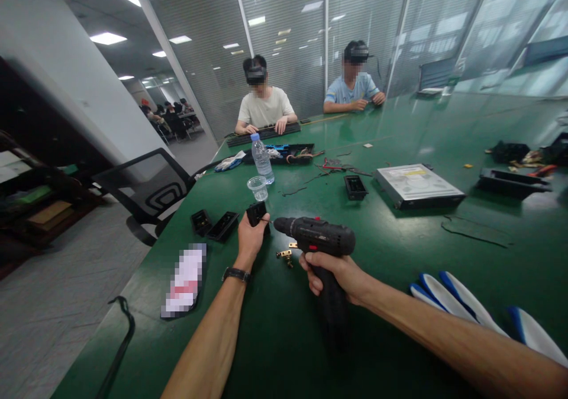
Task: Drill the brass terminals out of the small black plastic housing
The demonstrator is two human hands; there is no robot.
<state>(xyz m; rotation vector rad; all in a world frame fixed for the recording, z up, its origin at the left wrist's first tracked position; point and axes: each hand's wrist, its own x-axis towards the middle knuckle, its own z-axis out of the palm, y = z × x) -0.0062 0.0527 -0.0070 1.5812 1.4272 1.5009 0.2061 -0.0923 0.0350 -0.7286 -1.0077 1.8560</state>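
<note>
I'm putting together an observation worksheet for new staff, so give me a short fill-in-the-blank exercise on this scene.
1. The hand gripping the power drill is the person's ____ one.
2. The left hand holds a small box coloured ____.
3. The table is coloured ____.
4. The glove nearest the camera is white and ____.

Missing words: right; black; green; blue.

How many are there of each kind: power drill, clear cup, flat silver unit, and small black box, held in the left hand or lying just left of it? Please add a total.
Power drill, in the right hand: 1
Clear cup: 1
Flat silver unit: 1
Small black boxes: 3, one in the left hand
Total: 6
</note>
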